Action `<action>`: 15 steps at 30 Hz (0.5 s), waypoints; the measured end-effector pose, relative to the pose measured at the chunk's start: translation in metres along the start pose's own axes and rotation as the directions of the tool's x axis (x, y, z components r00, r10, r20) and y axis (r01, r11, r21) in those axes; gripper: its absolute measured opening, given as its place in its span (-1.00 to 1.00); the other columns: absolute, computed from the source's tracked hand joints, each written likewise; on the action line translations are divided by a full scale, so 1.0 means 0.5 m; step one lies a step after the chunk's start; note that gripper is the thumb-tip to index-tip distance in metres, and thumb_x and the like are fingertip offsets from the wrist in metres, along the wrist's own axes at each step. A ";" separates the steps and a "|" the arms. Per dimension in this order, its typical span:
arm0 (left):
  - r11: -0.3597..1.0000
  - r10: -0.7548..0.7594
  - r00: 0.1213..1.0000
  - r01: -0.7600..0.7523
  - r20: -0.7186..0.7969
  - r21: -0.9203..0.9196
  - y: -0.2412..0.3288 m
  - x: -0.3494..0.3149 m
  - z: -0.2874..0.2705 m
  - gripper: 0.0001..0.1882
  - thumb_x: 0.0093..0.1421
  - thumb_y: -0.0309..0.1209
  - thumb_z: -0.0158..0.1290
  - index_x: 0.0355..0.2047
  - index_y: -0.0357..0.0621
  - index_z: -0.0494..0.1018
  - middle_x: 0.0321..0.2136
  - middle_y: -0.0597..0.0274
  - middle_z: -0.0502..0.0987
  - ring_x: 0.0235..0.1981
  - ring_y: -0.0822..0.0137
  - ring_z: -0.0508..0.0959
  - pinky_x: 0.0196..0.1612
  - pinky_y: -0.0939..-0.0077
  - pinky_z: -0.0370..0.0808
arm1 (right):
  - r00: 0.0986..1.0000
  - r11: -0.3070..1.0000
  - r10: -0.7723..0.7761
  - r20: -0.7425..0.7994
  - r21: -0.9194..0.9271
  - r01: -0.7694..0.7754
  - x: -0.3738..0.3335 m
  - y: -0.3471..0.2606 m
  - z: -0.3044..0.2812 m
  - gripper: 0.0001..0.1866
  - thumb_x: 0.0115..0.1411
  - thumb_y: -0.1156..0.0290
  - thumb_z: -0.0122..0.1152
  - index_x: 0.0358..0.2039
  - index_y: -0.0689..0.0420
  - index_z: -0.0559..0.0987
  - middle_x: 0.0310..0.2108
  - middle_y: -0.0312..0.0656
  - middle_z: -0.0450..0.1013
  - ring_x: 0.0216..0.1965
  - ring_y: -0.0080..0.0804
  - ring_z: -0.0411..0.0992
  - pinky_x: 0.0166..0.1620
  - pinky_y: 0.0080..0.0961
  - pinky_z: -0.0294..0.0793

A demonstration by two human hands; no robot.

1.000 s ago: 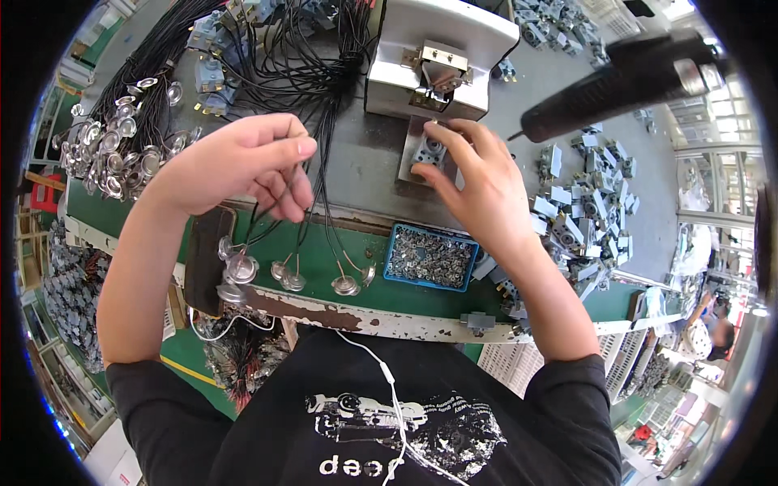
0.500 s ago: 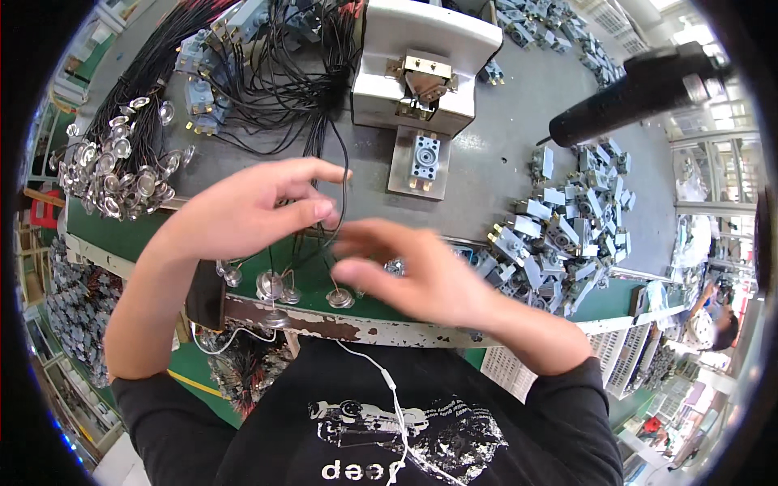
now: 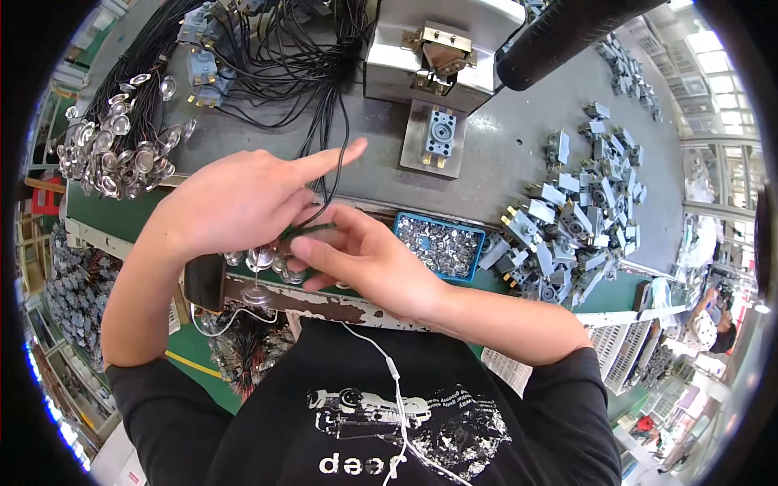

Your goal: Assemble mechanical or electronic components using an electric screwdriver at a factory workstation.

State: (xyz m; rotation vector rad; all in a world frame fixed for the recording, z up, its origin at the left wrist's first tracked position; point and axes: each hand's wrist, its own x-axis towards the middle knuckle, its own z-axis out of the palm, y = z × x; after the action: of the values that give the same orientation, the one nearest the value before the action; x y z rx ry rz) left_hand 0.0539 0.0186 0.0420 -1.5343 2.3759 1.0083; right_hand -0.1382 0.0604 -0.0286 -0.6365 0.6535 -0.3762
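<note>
My left hand is above the near edge of the workbench, index finger stretched out and the other fingers curled, partly hidden. A black wire runs across that index finger and bends down between my hands. My right hand meets the left one, its thumb and fingers closed around the lower part of the wire; the exact pinch point is partly covered. Below my hands hang round silver metal discs on wires, some blurred. Farther off, a grey switch block with brass terminals lies on a metal plate.
A metal fixture stands behind the plate, with a black power screwdriver hanging close by. A blue tray of small metal parts sits right of my hands. Grey switch blocks are heaped at right, wired discs at left.
My right hand has moved left and closed on the wire, uncovering the blue tray. The hanging screwdriver has shifted left and up toward the fixture. The view has shifted slightly.
</note>
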 end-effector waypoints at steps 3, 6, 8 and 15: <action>0.999 0.013 1.000 -0.012 -0.026 0.044 -0.008 -0.006 0.005 -0.23 0.27 -0.51 -0.05 0.50 0.17 0.10 -0.58 -0.06 0.54 -0.58 -0.07 0.56 -0.43 0.06 0.44 | 1.000 0.970 -0.027 -0.003 -0.242 0.025 0.016 -0.003 0.007 -0.80 0.46 0.31 0.17 -0.09 0.19 0.53 -0.11 -0.18 0.59 -0.15 -0.49 0.57 -0.14 -0.53 0.55; 0.999 0.015 0.999 -0.014 -0.034 0.029 -0.008 -0.013 0.003 -0.19 0.26 -0.54 -0.04 0.51 0.16 0.06 -0.59 -0.06 0.53 -0.57 -0.09 0.54 -0.43 0.06 0.43 | 0.979 0.978 -0.191 -0.075 -0.094 0.184 0.013 0.017 0.006 -0.83 0.47 0.33 0.16 -0.11 0.17 0.51 -0.11 -0.17 0.59 -0.15 -0.48 0.58 -0.11 -0.53 0.55; 1.000 0.003 1.000 -0.002 -0.030 0.016 -0.002 -0.015 0.003 -0.17 0.25 -0.55 -0.02 0.52 0.15 0.04 -0.59 -0.06 0.53 -0.56 -0.09 0.55 -0.43 0.07 0.43 | 0.978 0.980 -0.195 -0.077 0.013 0.197 0.013 0.010 0.005 -0.84 0.47 0.34 0.15 -0.15 0.18 0.50 -0.09 -0.15 0.59 -0.14 -0.46 0.58 -0.10 -0.51 0.56; 0.997 0.074 0.990 -0.070 -0.123 0.034 -0.005 -0.015 0.018 -0.13 0.21 -0.54 0.07 0.52 0.14 0.05 -0.32 -0.05 0.61 -0.37 -0.08 0.60 -0.29 0.07 0.48 | 0.983 0.979 -0.180 0.030 -0.091 0.182 0.012 -0.014 0.010 -0.84 0.48 0.36 0.12 -0.10 0.19 0.52 -0.09 -0.22 0.56 -0.12 -0.51 0.52 -0.06 -0.52 0.52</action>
State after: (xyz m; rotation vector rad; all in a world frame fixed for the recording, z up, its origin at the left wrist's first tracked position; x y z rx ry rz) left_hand 0.0573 0.0291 0.0371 -1.5540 2.5353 0.9122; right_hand -0.1314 0.0543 -0.0234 -0.7918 0.5970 -0.5097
